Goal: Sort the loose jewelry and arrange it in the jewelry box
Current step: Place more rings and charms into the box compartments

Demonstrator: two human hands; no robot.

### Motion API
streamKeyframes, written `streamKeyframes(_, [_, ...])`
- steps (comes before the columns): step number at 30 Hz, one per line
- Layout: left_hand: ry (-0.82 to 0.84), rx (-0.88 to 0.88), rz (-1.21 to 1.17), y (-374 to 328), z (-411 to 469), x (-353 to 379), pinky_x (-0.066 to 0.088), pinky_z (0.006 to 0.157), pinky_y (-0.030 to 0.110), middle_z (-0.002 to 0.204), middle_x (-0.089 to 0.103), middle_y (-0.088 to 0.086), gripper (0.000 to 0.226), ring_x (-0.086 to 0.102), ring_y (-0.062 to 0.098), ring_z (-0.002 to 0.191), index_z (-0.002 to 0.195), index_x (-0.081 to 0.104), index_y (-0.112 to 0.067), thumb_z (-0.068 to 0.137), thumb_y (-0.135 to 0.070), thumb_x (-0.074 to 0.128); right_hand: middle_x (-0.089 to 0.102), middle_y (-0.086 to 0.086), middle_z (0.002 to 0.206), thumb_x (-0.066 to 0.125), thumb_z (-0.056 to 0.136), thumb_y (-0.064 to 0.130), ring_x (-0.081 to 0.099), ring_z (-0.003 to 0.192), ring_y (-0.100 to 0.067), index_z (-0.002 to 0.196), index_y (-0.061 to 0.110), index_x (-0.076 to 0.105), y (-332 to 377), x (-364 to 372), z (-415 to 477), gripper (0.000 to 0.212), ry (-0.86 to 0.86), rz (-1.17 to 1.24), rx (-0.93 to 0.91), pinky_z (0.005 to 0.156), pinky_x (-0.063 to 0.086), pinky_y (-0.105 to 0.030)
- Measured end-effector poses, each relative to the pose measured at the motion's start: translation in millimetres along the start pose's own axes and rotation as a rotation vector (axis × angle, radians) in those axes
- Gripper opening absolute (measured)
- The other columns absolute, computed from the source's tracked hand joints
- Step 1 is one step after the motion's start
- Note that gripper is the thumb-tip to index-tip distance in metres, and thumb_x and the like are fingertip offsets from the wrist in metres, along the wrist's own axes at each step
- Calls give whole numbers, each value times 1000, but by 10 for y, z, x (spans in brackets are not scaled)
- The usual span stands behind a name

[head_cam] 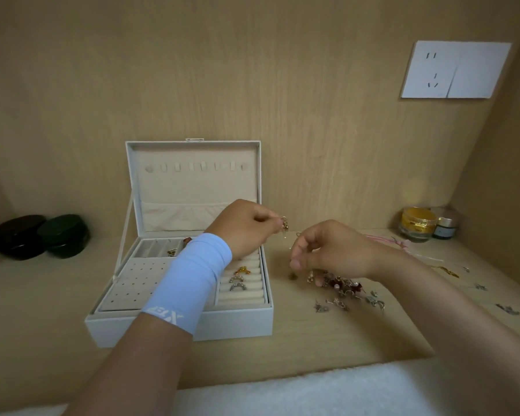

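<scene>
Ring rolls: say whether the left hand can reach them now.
Probably yes: the jewelry box lid stands open, the left hand hovers right beside the ring rolls, nothing covering them.

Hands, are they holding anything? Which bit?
The left hand pinches a small gold earring by its top end. Whether the right hand holds anything cannot be told.

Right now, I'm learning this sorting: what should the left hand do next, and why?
Probably carry the earring over the jewelry box to its dotted panel: the left hand pinches it at the open box's right edge, and the panel's visible holes look unfilled.
</scene>
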State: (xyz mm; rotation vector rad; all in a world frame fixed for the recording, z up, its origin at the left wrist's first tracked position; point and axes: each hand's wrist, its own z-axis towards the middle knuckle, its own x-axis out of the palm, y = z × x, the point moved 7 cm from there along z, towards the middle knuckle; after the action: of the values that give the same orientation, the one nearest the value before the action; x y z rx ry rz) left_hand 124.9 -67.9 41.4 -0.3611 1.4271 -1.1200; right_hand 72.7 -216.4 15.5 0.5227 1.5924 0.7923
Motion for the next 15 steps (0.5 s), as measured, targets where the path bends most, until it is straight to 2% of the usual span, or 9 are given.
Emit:
streamKeyframes(3, [-62, 25, -15, -23, -67, -247, 55, 69, 27, 94, 74, -9, 14, 70, 9, 77, 83, 76, -33, 92, -32, 65, 76, -2, 83, 72, 91, 13, 69, 62, -20, 96, 7, 71, 173, -120, -3, 8, -37, 197, -14, 44, 35, -25])
streamKeyframes(5, [-75, 28, -11, -6, -130, -396, 57, 74, 31, 95, 74, -12, 13, 71, 6, 74, 89, 77, -29, 93, -30, 64, 78, -4, 93, 70, 92, 13, 68, 62, -19, 100, 5, 69, 326, -161, 9, 11, -50, 271, -47, 45, 34, -25])
streamKeyframes(11, [-134, -23, 36, 270, -365, -1017, 57, 83, 32, 83, 76, -13, 15, 72, 12, 75, 86, 77, -31, 90, -19, 69, 78, -6, 93, 69, 92, 13, 65, 57, -17, 96, 11, 71, 842, -98, 262, 5, -99, 341, -135, 44, 31, -24])
streamKeyframes(13, [-183, -53, 65, 426, -445, -1198, 56, 84, 27, 83, 76, -11, 13, 71, 12, 80, 86, 78, -28, 88, -17, 72, 78, -5, 91, 70, 92, 14, 64, 56, -17, 94, 12, 72, 1028, 34, 406, 3, -90, 327, -155, 44, 31, -23])
streamKeyframes(15, [-212, -79, 140, 548, -492, -1262, 52, 80, 18, 82, 75, -12, 11, 69, 7, 83, 86, 78, -28, 86, -18, 74, 78, -4, 91, 71, 92, 15, 65, 55, -16, 93, 14, 72, 1146, 160, 523, 2, -69, 312, -169, 44, 30, -23])
